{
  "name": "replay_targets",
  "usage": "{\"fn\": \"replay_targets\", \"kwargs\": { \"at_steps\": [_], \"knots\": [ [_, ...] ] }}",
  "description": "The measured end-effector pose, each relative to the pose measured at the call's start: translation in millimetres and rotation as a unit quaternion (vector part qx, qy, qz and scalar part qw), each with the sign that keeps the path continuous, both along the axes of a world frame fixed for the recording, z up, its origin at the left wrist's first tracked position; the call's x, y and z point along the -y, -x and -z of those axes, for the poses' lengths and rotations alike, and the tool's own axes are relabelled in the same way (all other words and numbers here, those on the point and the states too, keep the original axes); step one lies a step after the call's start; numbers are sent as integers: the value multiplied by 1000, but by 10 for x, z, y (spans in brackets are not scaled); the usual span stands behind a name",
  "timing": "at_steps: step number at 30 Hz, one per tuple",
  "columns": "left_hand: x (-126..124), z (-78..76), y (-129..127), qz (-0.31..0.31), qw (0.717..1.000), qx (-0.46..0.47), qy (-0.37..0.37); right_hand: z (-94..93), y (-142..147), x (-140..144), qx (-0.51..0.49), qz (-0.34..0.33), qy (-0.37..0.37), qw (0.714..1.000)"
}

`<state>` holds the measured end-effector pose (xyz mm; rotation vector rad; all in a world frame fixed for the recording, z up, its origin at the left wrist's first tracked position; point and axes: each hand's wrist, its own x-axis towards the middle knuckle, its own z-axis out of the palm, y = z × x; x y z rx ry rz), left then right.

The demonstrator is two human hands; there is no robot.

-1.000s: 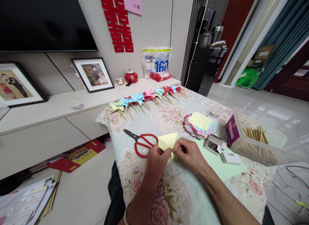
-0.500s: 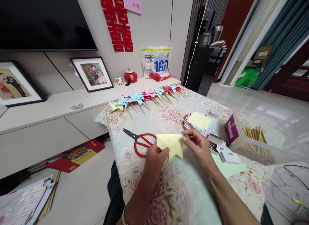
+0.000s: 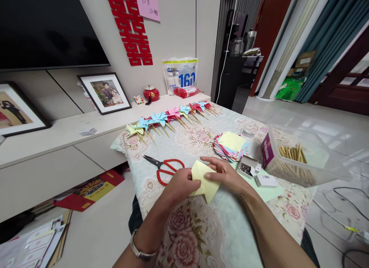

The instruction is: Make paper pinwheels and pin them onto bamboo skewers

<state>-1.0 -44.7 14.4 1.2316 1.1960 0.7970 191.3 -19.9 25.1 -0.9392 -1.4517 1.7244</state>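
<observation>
Yellow paper point(image 3: 205, 180) sits pinched between both hands' fingers point(image 3: 215, 176), seemingly folded.

Pale yellow paper point(image 3: 205, 180) held over a worktop point(image 3: 201, 237) draped in pale cloth patterned with pink roses, scissors point(image 3: 164, 168) with red handles, pinwheels point(image 3: 170, 116) in yellow, blue, pink and red, a multicoloured paper stack point(image 3: 230, 146) topped in yellow, a clear tub point(image 3: 300, 160) labelled in purple.
</observation>
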Motion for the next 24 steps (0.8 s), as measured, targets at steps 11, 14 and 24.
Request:
{"fn": "replay_targets", "kwargs": {
  "at_steps": [11,14,24],
  "knots": [
    [-154,-241,-64,20,996,-88,-20,-14,21,-6,65,19,-84,994],
    [-163,-317,-88,30,993,-114,-29,0,18,-12,83,22,-97,992],
    [-219,-301,-92,71,991,-116,-8,67,22,-16,103,30,-97,990]
  ]
}}
